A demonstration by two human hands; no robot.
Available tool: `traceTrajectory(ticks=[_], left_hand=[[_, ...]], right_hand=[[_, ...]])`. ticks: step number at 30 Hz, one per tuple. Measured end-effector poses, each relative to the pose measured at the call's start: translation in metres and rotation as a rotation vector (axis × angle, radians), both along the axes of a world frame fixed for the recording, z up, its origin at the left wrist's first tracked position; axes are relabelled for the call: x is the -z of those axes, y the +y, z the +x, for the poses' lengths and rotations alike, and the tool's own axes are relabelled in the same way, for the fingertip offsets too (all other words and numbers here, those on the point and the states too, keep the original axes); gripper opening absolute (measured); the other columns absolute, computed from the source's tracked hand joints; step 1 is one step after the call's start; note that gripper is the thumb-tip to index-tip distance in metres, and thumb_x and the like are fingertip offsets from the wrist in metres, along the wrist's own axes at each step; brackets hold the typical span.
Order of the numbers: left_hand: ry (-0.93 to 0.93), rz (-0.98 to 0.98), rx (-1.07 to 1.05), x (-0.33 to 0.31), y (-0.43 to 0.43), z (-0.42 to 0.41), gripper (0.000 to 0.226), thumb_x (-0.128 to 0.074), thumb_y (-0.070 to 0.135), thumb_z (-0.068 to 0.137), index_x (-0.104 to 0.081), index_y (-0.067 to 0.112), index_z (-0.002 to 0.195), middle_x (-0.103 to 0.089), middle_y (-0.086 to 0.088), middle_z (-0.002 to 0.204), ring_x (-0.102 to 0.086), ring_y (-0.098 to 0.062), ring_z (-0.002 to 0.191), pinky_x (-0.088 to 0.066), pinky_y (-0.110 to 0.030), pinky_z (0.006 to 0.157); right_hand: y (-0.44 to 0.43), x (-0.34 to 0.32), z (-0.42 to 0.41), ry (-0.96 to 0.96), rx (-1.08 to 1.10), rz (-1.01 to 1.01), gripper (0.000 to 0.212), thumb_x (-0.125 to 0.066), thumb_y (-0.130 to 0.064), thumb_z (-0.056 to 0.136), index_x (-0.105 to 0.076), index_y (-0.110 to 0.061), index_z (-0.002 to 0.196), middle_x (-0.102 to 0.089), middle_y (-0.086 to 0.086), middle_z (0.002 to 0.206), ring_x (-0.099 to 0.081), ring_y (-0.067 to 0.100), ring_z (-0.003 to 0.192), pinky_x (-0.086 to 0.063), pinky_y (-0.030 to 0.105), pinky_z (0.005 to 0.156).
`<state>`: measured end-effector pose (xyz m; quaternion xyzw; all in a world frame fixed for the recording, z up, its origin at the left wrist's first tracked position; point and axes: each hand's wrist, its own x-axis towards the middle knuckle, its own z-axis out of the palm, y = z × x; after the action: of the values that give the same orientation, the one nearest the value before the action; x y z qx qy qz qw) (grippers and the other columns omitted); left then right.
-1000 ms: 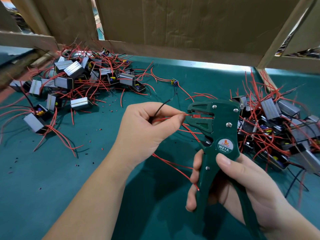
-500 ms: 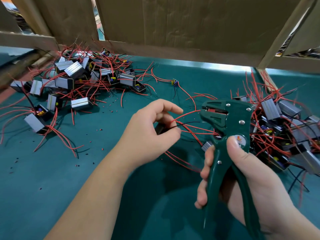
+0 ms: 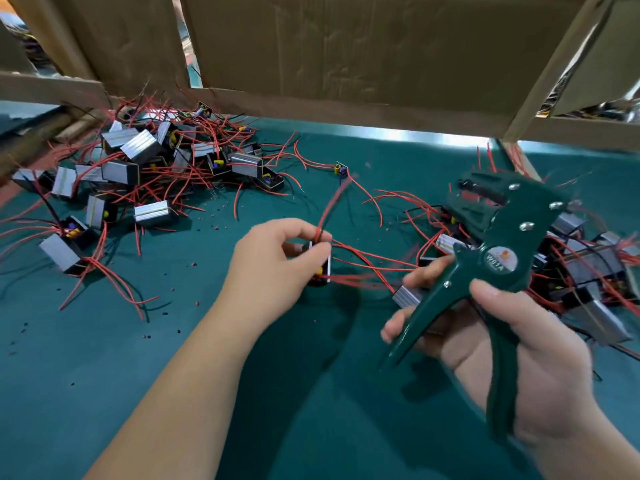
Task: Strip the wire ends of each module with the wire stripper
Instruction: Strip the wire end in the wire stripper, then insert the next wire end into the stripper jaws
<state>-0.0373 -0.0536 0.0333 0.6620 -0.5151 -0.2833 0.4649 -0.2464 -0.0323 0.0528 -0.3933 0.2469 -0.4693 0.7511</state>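
Module (image 3: 321, 270), one unit, at centre just above the green mat (image 3: 104, 375): your left hand (image 3: 273, 268) has its fingers curled round it and pinches one of its red wires (image 3: 363, 258), which trail toward 3 o'clock. Wire stripper (image 3: 498, 258), one, at 3 o'clock: your right hand (image 3: 519, 362) is wrapped round both handles, which stand spread; the head points toward 11 o'clock and is blurred. Change noted: a second ago the wire end sat in the stripper's mouth with your left fingers feeding it; now the tool has swung off to the right and the module has dropped lower, clear of the head. Judged meaning: that end looks finished, so either the next end of this module goes in or the unit is set aside; which ends are bare is too small to tell. Other stock: pile of modules (image 3: 138, 174) at 10 o'clock, second pile (image 3: 588, 268) at 3 o'clock close behind the tool, insulation scraps (image 3: 195, 264) scattered between. Boundaries: cardboard wall (image 3: 346, 64) closes 12 o'clock. Open room: bare mat from 6 to 8 o'clock and a strip at 12 o'clock; keep the stripper's swing short on the right, where loose wires could snag.
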Motion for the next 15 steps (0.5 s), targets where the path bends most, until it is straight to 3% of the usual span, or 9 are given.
traceTrajectory(ticks=[3,5,7,9,11,13,15], left_hand=[[0.3,0.016,0.09,-0.007,0.001,-0.001,0.011,-0.076,0.018,0.078,-0.072,0.022,0.068,-0.069,0.004,0.063,-0.057,-0.008,0.054,-0.043,-0.017,0.054],[0.428,0.061,0.233,-0.008,0.005,-0.006,0.011,-0.076,0.017,0.073,-0.069,0.016,0.064,-0.065,0.003,0.06,-0.053,-0.005,0.048,-0.041,-0.014,0.047],[0.465,0.085,0.34,-0.005,0.008,-0.01,0.008,-0.075,0.013,0.072,-0.068,0.01,0.07,-0.061,-0.004,0.061,-0.049,-0.011,0.047,-0.04,-0.018,0.047],[0.448,0.079,0.356,-0.004,0.007,-0.014,0.008,-0.075,0.006,0.077,-0.067,0.006,0.075,-0.059,-0.01,0.062,-0.045,-0.017,0.048,-0.036,-0.024,0.052],[0.458,0.019,0.283,-0.006,0.006,-0.014,0.018,-0.084,0.017,0.067,-0.07,0.008,0.074,-0.061,-0.011,0.067,-0.048,-0.017,0.056,-0.036,-0.029,0.059],[0.499,-0.057,0.234,-0.01,0.005,-0.013,0.014,-0.081,0.025,0.06,-0.071,0.016,0.066,-0.067,-0.001,0.07,-0.055,-0.011,0.063,-0.044,-0.024,0.065],[0.498,-0.077,0.228,-0.012,0.003,-0.011,0.013,-0.075,0.013,0.069,-0.069,0.018,0.059,-0.069,0.006,0.067,-0.059,-0.003,0.062,-0.045,-0.013,0.061]], right_hand=[[0.002,0.001,0.002,0.109,-0.128,0.05,0.063,-0.09,-0.034,0.05,-0.068,0.0,0.098,-0.061,0.03,0.102,-0.062,0.047,0.068,-0.052,0.052,0.063],[0.004,0.004,0.006,0.207,-0.294,0.066,0.065,-0.088,-0.035,0.053,-0.067,-0.003,0.105,-0.06,0.036,0.089,-0.064,0.044,0.07,-0.052,0.047,0.065],[0.006,0.007,0.009,0.247,-0.429,0.074,0.06,-0.084,-0.033,0.06,-0.065,-0.006,0.11,-0.055,0.046,0.089,-0.064,0.041,0.071,-0.052,0.044,0.067],[0.008,0.007,0.012,0.201,-0.474,0.074,0.054,-0.079,-0.027,0.066,-0.064,-0.005,0.113,-0.047,0.053,0.106,-0.064,0.041,0.073,-0.051,0.045,0.07],[0.008,0.008,0.012,0.122,-0.441,0.082,0.058,-0.079,-0.026,0.068,-0.062,-0.004,0.119,-0.049,0.045,0.119,-0.064,0.042,0.074,-0.05,0.049,0.071],[0.005,0.01,0.011,0.091,-0.378,0.075,0.065,-0.081,-0.027,0.066,-0.06,-0.009,0.125,-0.055,0.034,0.121,-0.064,0.042,0.074,-0.05,0.052,0.072],[0.002,0.009,0.01,0.123,-0.311,0.048,0.067,-0.082,-0.028,0.063,-0.061,-0.016,0.125,-0.061,0.026,0.113,-0.064,0.042,0.073,-0.051,0.056,0.071]])
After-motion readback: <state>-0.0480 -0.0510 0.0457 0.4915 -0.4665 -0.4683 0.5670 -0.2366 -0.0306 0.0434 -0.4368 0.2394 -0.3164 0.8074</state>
